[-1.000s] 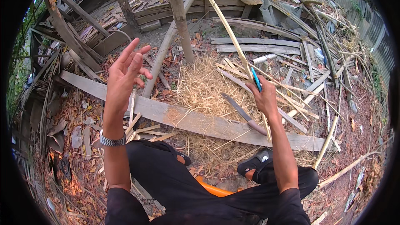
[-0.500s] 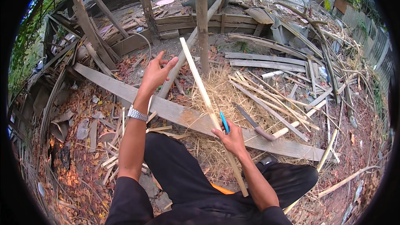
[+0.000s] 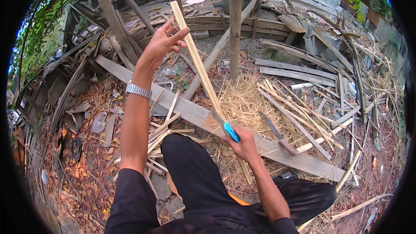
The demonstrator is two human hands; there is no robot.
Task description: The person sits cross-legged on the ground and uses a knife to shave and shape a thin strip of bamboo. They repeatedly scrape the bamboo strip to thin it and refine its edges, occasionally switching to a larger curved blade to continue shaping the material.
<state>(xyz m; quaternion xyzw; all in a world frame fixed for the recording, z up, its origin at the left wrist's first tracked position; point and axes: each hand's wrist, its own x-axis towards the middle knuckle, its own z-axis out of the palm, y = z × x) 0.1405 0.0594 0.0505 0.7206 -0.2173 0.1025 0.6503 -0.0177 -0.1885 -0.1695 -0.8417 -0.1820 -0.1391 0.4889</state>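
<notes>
Wooden strip [image 3: 199, 63]: long, narrow, straight, pale yellow, tilted.

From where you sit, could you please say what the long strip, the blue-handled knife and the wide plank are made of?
The long strip looks like bare wood or bamboo: pale yellow, straight. The blue-handled knife probably has a plastic grip, bright and smooth, and a grey metal blade. The wide plank seems unpainted wood, weathered grey and matte.

Pale squared wooden strip [image 3: 198, 64], long, straight, slanting across the gray plank [image 3: 186, 109], ends past both edges, blue-handled knife [image 3: 231, 132], gray blade bare, overlapping strip over plank.
</notes>
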